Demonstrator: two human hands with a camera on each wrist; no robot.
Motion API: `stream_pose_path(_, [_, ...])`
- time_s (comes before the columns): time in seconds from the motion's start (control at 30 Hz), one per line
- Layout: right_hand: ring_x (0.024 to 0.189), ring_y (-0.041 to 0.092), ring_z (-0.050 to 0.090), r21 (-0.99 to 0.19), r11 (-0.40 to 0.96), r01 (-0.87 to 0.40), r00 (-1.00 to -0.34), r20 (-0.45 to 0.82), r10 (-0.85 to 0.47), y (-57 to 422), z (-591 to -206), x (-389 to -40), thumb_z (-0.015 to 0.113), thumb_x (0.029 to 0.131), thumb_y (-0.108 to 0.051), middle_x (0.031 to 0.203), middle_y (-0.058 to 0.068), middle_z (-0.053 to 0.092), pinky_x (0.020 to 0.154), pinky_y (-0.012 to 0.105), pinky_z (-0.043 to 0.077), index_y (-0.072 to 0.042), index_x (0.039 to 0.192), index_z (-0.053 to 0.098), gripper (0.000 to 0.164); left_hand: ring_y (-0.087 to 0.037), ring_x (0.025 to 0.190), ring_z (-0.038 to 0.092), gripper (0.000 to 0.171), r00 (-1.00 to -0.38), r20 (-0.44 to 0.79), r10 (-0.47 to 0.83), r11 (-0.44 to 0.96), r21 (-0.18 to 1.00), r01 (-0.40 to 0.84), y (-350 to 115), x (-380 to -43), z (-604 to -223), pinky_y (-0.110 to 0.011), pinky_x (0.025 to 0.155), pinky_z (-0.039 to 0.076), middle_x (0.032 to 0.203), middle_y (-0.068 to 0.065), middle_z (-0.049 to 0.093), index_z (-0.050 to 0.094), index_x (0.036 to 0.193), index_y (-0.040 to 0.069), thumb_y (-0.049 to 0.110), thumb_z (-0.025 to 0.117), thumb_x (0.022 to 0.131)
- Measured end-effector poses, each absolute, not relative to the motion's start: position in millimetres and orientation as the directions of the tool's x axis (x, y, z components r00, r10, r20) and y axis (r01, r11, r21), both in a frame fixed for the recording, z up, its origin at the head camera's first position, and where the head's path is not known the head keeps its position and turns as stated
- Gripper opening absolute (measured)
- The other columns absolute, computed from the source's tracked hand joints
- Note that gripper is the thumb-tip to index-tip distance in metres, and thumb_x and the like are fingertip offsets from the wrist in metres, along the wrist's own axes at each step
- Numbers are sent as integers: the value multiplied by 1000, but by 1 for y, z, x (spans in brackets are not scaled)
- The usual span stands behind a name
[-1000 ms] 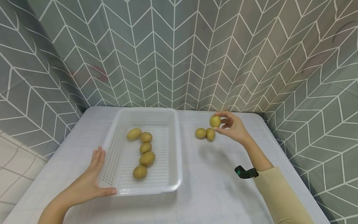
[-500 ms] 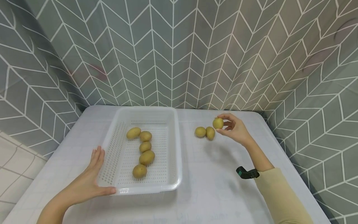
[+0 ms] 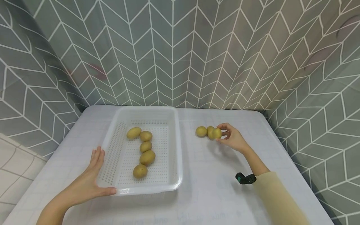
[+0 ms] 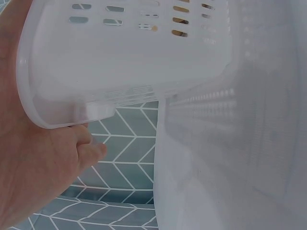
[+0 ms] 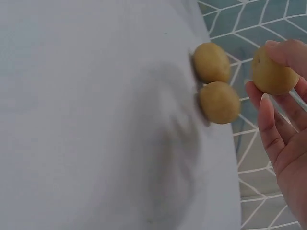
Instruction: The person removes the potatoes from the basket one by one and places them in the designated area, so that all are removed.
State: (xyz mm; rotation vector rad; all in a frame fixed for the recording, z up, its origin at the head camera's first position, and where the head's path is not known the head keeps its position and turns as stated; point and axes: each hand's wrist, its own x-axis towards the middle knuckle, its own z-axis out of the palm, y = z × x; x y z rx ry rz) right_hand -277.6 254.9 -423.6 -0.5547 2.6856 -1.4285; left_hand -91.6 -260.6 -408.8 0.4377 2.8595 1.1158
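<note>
My right hand [image 3: 232, 137] pinches a yellow potato [image 3: 217, 133] between thumb and fingertips, above the table on the right. Just left of it, two potatoes [image 3: 201, 131] lie side by side on the cloth; the held one partly covers the nearer of them in the head view. The right wrist view shows the held potato [image 5: 271, 72] apart from both. My left hand [image 3: 87, 181] rests with straight fingers along the left side of a white perforated basket [image 3: 149, 190], thumb at its front corner. Several potatoes [image 3: 147, 157] lie in a wavy line inside.
A white cloth [image 3: 205, 190] covers the table. A grey curtain [image 3: 174, 62] with a white chevron pattern hangs behind it and along both sides. A black band [image 3: 246, 178] sits at my right wrist. White tiles [image 3: 17, 168] show at the far left.
My right hand first shifts slightly right with the potato, then lowers it toward the two on the table. The left hand and the basket stay in place.
</note>
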Motion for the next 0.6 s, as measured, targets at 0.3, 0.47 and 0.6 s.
stream_pose_path(0.3, [105, 36, 60, -797, 571, -195, -950, 10, -311, 250, -444, -272, 80, 78, -11, 129, 18, 52, 71, 32, 54, -1, 124, 52, 54, -34, 141, -23, 135, -960, 71, 270, 703, 667, 247, -260, -91, -410, -68, 106, 2, 156, -17, -23, -10, 150, -4, 36, 87, 65])
stream_pose_path(0.47, [100, 31, 62, -734, 645, -211, -953, 7, -303, 249, -453, -274, 81, 76, -17, 122, 16, 57, 77, 37, 54, -2, 121, 55, 54, -32, 141, -24, 135, -960, 72, 271, 705, 664, 248, -260, -91, -409, -69, 105, 3, 156, -17, -23, -10, 150, -4, 36, 87, 65])
stream_pose_path(0.6, [96, 27, 63, -700, 682, -213, -958, 13, -286, 248, -457, -276, 82, 75, -18, 117, 15, 59, 79, 37, 53, -4, 119, 57, 52, -31, 141, -24, 135, -961, 64, 269, 707, 665, 242, -260, -91, -408, -72, 103, 6, 156, -16, -24, -11, 150, -4, 36, 86, 65])
